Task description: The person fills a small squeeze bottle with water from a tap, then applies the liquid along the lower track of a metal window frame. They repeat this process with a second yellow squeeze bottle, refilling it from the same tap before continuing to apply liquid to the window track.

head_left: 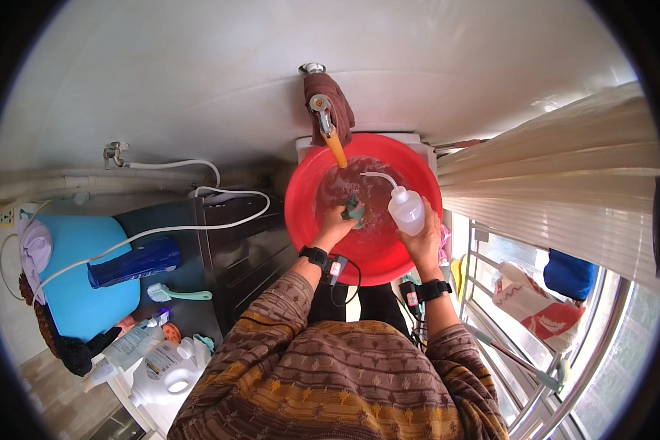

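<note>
A round red basin (301,198) with water in it stands below a tap. Over its left part, my left hand (335,224) is closed on a small dark green cloth or scrubber (353,210); its exact kind is hard to make out. On the basin's right side, my right hand (423,233) grips a translucent white squeeze bottle (406,211). The bottle's thin bent spout points left over the water, and some liquid shows inside. Both wrists wear black bands with small devices and cables.
Above the basin, a brown cloth (336,103) hangs on the tap with a yellow spout (335,148). At left are a dark washing machine (242,242), a white hose (231,224), a green-handled brush (187,295) and a white jug (165,374). A metal rack (491,293) and curtain (543,161) are right.
</note>
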Demonstrator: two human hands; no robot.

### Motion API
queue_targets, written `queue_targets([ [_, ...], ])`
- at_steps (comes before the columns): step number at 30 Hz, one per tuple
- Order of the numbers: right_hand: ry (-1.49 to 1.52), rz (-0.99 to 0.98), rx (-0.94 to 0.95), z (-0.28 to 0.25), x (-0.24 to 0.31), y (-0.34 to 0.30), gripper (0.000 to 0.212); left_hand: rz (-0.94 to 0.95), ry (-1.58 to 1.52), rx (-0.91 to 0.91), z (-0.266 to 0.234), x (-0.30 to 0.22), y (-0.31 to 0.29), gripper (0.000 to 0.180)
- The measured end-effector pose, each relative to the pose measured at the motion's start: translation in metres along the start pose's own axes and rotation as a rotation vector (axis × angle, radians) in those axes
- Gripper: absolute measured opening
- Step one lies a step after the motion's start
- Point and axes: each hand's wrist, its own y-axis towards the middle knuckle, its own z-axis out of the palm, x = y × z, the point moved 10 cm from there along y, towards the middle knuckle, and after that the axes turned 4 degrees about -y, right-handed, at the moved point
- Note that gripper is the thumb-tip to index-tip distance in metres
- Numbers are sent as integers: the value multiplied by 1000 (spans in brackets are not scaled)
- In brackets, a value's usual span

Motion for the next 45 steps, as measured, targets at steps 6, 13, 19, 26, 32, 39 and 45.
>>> queue_targets([
  [6,91,-24,-75,-22,26,-8,100,124,-613,100,-3,-82,-41,74],
  [13,444,-63,-82,-21,51,-18,103,484,-634,390,15,-200,-110,86],
  [19,244,-239,-80,-43,92,-23,108,545,-609,125,1,-215,-125,73],
  [26,85,-166,-72,-55,94,-24,98,686,-576,270,-7,-228,-142,80],
  [32,280,-30,-166,-80,76,-66,89,541,-642,593,-15,-183,-115,110],
  [39,618,117,-236,-163,59,-138,99,193,-294,142,-112,-79,-71,57],
  [45,664,199,-609,-327,12,-282,96,193,-266,18,-94,-86,-87,54],
])
